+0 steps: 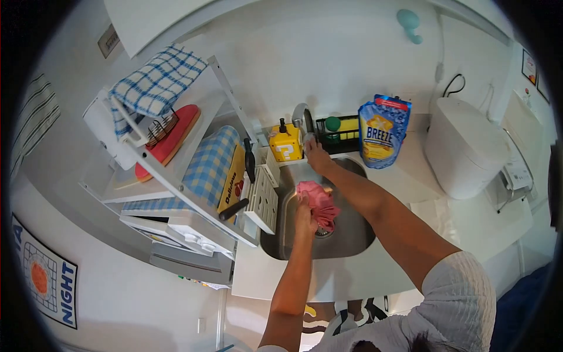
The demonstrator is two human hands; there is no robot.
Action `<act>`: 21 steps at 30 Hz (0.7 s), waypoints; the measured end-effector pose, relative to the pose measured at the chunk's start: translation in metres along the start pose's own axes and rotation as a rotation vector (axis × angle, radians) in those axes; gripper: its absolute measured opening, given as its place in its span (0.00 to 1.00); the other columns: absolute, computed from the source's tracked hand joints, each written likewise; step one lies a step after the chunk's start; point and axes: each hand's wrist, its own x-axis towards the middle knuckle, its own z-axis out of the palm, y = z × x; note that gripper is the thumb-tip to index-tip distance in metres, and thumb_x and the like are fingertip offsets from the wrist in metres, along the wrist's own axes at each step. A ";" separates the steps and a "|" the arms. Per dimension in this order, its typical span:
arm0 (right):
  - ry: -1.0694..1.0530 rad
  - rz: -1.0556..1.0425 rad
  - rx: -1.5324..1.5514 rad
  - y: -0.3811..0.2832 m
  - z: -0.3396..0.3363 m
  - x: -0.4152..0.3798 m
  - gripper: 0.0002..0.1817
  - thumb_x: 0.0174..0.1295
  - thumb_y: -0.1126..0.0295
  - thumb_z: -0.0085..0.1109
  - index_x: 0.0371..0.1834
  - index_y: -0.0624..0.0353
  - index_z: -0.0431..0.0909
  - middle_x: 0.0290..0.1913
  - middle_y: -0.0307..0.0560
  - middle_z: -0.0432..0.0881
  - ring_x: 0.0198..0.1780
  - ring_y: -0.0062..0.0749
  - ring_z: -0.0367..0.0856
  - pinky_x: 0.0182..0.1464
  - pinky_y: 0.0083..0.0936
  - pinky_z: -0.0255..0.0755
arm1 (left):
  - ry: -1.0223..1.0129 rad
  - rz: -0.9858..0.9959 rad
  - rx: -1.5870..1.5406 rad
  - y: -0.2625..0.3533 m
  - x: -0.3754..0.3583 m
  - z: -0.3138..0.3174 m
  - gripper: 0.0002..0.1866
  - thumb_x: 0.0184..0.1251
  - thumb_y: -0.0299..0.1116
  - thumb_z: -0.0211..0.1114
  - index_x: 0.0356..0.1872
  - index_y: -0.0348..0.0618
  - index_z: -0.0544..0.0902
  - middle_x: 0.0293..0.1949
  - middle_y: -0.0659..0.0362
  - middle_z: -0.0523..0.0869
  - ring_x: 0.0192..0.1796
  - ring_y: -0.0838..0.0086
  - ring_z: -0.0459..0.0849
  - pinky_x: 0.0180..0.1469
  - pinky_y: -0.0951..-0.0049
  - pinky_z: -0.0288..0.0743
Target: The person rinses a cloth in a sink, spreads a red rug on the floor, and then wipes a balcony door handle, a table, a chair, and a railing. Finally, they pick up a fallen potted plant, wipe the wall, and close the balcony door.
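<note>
My left hand [304, 216] is closed on a bunched pink cloth [319, 205], held over the stainless steel sink [352, 237]. Below the cloth, part of the drain shows. My right hand [317, 156] reaches across to the faucet [302, 114] at the back of the sink, its fingers at the lower part of the tap. How those fingers are closed there is hard to make out at this size. Just left of the faucet stands a yellow soap dispenser [285, 142] with a white question mark and a black pump.
A blue Breeze pouch [384, 132] stands right of the sink, beside a black caddy [345, 141] holding sponges and a green-topped item. Farther right is a white bin-shaped container [466, 146]. A white shelf [176, 188] and a knife holder [262, 202] border the sink's left.
</note>
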 end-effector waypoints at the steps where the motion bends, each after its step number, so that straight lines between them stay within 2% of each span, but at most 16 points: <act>1: -0.002 -0.018 -0.149 0.002 0.011 0.003 0.29 0.55 0.70 0.55 0.58 0.75 0.62 0.58 0.70 0.66 0.51 0.54 0.74 0.48 0.32 0.76 | -0.063 -0.045 0.040 0.007 0.005 0.002 0.18 0.75 0.40 0.44 0.55 0.38 0.71 0.48 0.54 0.80 0.48 0.63 0.80 0.52 0.59 0.75; 2: -0.013 -0.023 -0.137 0.006 0.020 0.006 0.29 0.55 0.70 0.55 0.58 0.75 0.62 0.58 0.70 0.66 0.51 0.54 0.74 0.48 0.32 0.76 | -0.045 -0.047 0.041 0.012 0.014 0.006 0.18 0.75 0.40 0.44 0.55 0.38 0.71 0.48 0.54 0.80 0.48 0.63 0.80 0.52 0.59 0.75; 4: 0.096 -0.133 -0.328 0.014 0.037 0.011 0.28 0.54 0.72 0.52 0.58 0.76 0.61 0.58 0.71 0.65 0.52 0.49 0.74 0.46 0.27 0.78 | -0.062 0.002 0.417 0.005 0.043 -0.003 0.20 0.76 0.40 0.44 0.57 0.36 0.70 0.49 0.54 0.80 0.48 0.63 0.80 0.53 0.64 0.73; 5: 0.095 -0.138 -0.153 0.014 0.016 0.007 0.25 0.53 0.74 0.51 0.55 0.76 0.63 0.55 0.70 0.69 0.50 0.48 0.75 0.46 0.27 0.78 | -0.049 0.047 0.636 -0.001 0.063 -0.013 0.19 0.74 0.40 0.47 0.55 0.35 0.73 0.49 0.47 0.79 0.49 0.62 0.80 0.54 0.68 0.71; 6: 0.076 -0.144 -0.145 0.018 0.012 0.007 0.25 0.53 0.74 0.51 0.55 0.76 0.63 0.55 0.70 0.69 0.50 0.48 0.75 0.46 0.27 0.78 | -0.032 0.035 0.630 0.003 0.067 -0.006 0.19 0.74 0.40 0.47 0.55 0.35 0.73 0.49 0.47 0.79 0.49 0.62 0.80 0.54 0.68 0.71; 8: -0.012 -0.228 -0.146 0.029 0.007 0.015 0.25 0.56 0.74 0.47 0.56 0.78 0.63 0.55 0.74 0.69 0.54 0.51 0.74 0.47 0.33 0.77 | 0.038 0.303 1.481 0.022 0.065 0.020 0.15 0.68 0.36 0.55 0.46 0.35 0.80 0.45 0.40 0.79 0.47 0.59 0.81 0.52 0.67 0.71; 9: 0.028 -0.246 -0.161 0.029 0.002 0.017 0.23 0.56 0.74 0.48 0.54 0.78 0.65 0.53 0.72 0.71 0.55 0.51 0.73 0.47 0.31 0.78 | 0.051 0.292 1.475 0.028 0.065 0.027 0.15 0.68 0.36 0.55 0.46 0.35 0.80 0.45 0.40 0.79 0.47 0.59 0.81 0.52 0.67 0.71; 11: -0.012 -0.303 -0.245 0.029 -0.008 0.018 0.22 0.56 0.74 0.48 0.52 0.77 0.67 0.53 0.72 0.71 0.55 0.51 0.73 0.48 0.30 0.77 | 0.028 0.682 1.628 0.032 0.062 0.039 0.12 0.61 0.32 0.57 0.42 0.40 0.83 0.35 0.37 0.82 0.40 0.49 0.82 0.44 0.60 0.76; 12: -0.034 -0.341 -0.330 0.028 -0.012 0.019 0.21 0.55 0.74 0.49 0.51 0.77 0.68 0.53 0.72 0.71 0.55 0.51 0.73 0.48 0.29 0.77 | 0.041 0.670 1.631 0.036 0.061 0.045 0.12 0.61 0.32 0.57 0.42 0.40 0.83 0.35 0.37 0.82 0.40 0.49 0.82 0.44 0.60 0.76; 13: -0.033 -0.277 -0.174 0.029 -0.010 0.018 0.20 0.54 0.73 0.49 0.49 0.77 0.69 0.51 0.69 0.72 0.55 0.52 0.73 0.49 0.28 0.77 | 0.083 0.736 1.633 0.039 0.061 0.048 0.10 0.58 0.30 0.59 0.37 0.40 0.85 0.30 0.40 0.82 0.36 0.50 0.83 0.40 0.59 0.77; 14: -0.034 -0.283 -0.165 0.031 -0.009 0.022 0.20 0.54 0.73 0.49 0.49 0.77 0.69 0.51 0.69 0.72 0.55 0.52 0.73 0.49 0.28 0.77 | 0.124 0.812 1.630 0.045 0.065 0.055 0.07 0.54 0.28 0.62 0.32 0.40 0.86 0.25 0.43 0.83 0.31 0.50 0.84 0.37 0.58 0.78; 15: 0.035 -0.285 -0.149 0.035 0.000 0.023 0.20 0.54 0.73 0.49 0.49 0.77 0.69 0.50 0.67 0.73 0.55 0.51 0.73 0.49 0.28 0.77 | 0.133 0.805 1.637 0.048 0.074 0.053 0.07 0.54 0.28 0.62 0.32 0.40 0.86 0.25 0.43 0.83 0.31 0.50 0.84 0.37 0.58 0.78; 17: 0.096 -0.288 -0.124 0.035 0.006 0.019 0.21 0.54 0.73 0.49 0.49 0.78 0.69 0.50 0.66 0.73 0.54 0.51 0.73 0.49 0.28 0.77 | 0.140 0.734 1.579 0.048 0.090 0.040 0.06 0.47 0.28 0.70 0.24 0.36 0.85 0.28 0.45 0.83 0.29 0.56 0.84 0.34 0.64 0.77; 20: 0.052 -0.236 -0.007 0.035 0.000 0.023 0.20 0.55 0.75 0.49 0.50 0.77 0.68 0.50 0.65 0.73 0.54 0.50 0.73 0.51 0.30 0.76 | 0.191 0.680 1.623 0.054 0.080 0.051 0.03 0.45 0.24 0.68 0.21 0.36 0.83 0.23 0.48 0.83 0.28 0.57 0.84 0.32 0.64 0.77; 21: 0.066 -0.206 0.029 0.034 -0.002 0.022 0.19 0.55 0.75 0.49 0.50 0.73 0.70 0.51 0.64 0.74 0.54 0.50 0.73 0.53 0.31 0.75 | 0.180 0.673 1.628 0.053 0.086 0.047 0.03 0.45 0.24 0.68 0.21 0.36 0.83 0.23 0.48 0.83 0.28 0.57 0.84 0.32 0.64 0.77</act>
